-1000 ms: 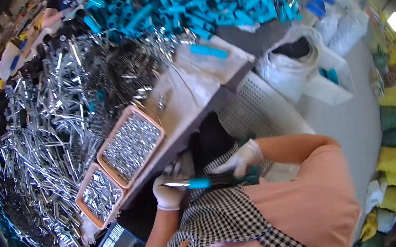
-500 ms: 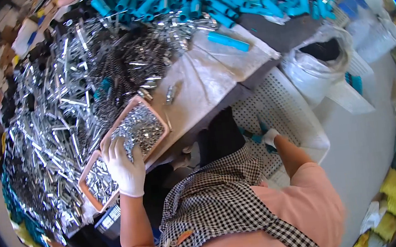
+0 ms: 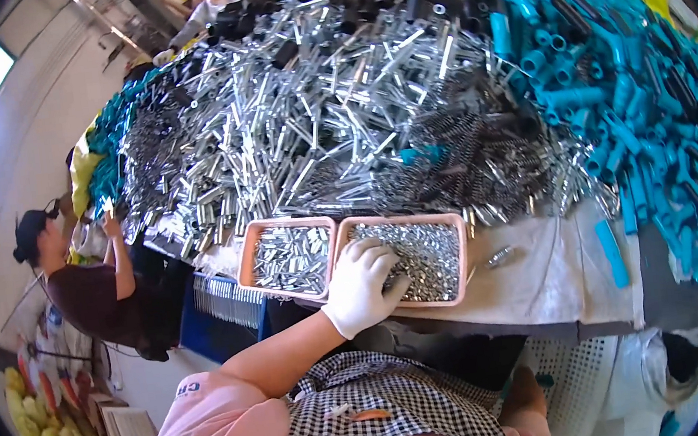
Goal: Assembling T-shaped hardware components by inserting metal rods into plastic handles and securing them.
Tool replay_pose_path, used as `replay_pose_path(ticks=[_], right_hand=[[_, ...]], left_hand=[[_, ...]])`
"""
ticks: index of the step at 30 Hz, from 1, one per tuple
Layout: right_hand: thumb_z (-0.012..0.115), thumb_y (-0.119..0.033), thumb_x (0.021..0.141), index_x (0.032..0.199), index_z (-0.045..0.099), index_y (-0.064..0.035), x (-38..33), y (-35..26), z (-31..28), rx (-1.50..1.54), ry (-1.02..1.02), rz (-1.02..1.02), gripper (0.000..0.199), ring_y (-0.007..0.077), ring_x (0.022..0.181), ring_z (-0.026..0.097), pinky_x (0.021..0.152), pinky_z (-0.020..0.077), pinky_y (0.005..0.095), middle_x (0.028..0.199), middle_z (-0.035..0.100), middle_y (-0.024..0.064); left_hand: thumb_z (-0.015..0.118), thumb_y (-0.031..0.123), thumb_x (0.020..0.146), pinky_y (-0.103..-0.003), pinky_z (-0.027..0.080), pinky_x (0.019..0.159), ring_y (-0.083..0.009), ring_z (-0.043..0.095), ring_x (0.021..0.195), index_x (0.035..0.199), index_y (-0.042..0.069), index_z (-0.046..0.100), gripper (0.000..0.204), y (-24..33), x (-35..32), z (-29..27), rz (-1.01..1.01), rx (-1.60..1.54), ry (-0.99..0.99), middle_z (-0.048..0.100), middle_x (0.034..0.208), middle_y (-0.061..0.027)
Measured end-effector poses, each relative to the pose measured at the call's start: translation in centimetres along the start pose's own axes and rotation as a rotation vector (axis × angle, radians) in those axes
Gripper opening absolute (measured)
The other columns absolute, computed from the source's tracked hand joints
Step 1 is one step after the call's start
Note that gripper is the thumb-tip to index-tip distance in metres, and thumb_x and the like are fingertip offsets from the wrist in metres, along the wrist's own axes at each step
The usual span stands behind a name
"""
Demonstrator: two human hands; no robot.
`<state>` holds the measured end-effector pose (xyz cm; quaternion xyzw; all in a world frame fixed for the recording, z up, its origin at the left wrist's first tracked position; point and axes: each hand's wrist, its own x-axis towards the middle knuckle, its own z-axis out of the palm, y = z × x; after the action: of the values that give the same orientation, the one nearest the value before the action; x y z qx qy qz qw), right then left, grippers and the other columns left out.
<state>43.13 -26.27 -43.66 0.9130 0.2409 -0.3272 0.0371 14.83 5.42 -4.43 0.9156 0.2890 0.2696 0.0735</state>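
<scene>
As metal tubes (image 3: 296,129) and teal plastic parts (image 3: 630,113) lie heaped across a counter (image 3: 537,278), a worker's gloved left hand (image 3: 366,289) reaches over the near edge of an orange tray (image 3: 463,257) filled with small metal pieces (image 3: 432,256), its thumb set apart from the fingers, though whether the grip has closed on any piece cannot be told. A second orange tray (image 3: 287,291), holding short metal cylinders (image 3: 291,252), stands just to the left, while the right forearm (image 3: 523,400) extends beside a perforated white crate (image 3: 586,372), its hand hidden and that grip unreadable.
</scene>
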Motion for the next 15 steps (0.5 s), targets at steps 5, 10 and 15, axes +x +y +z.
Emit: replay_pose_path(ticks=[5, 10, 15], right_hand=[[0.053, -0.018, 0.094, 0.134, 0.054, -0.0013, 0.6, 2.0, 1.0, 0.168, 0.233, 0.082, 0.043, 0.0385, 0.111, 0.062, 0.093, 0.0503, 0.0459, 0.123, 0.063, 0.0239], [0.059, -0.018, 0.093, 0.112, 0.066, 0.005, -4.3, -1.0, -3.9, 0.965, 0.588, -0.172, 0.03, 0.0361, 0.099, 0.065, 0.088, 0.0501, 0.0414, 0.107, 0.068, 0.0244], [0.059, -0.007, 0.092, 0.099, 0.063, 0.0078, -15.5, -10.0, -15.4, 0.916, 0.916, -0.472, 0.017, 0.0265, 0.081, 0.059, 0.079, 0.0491, 0.037, 0.089, 0.064, 0.0161]], left_hand=[[0.077, 0.017, 0.071, -0.045, 0.047, 0.094, -0.033, 0.06, 0.105, 0.1, 0.001, 0.063, 0.036, 0.0, 0.5, 0.5, -0.003, -0.068, 0.007, 0.064, 0.101, -0.0132], [0.077, 0.017, 0.073, -0.044, 0.049, 0.091, -0.0339, 0.061, 0.104, 0.103, 0.001, 0.062, 0.037, -0.6, -0.7, 0.1, -0.023, -0.107, 0.059, 0.064, 0.103, -0.0142], [0.077, 0.018, 0.074, -0.042, 0.051, 0.088, -0.031, 0.063, 0.1, 0.105, 0.004, 0.064, 0.036, -1.1, -1.5, 0.0, -0.001, -0.205, 0.162, 0.065, 0.104, -0.0113]])
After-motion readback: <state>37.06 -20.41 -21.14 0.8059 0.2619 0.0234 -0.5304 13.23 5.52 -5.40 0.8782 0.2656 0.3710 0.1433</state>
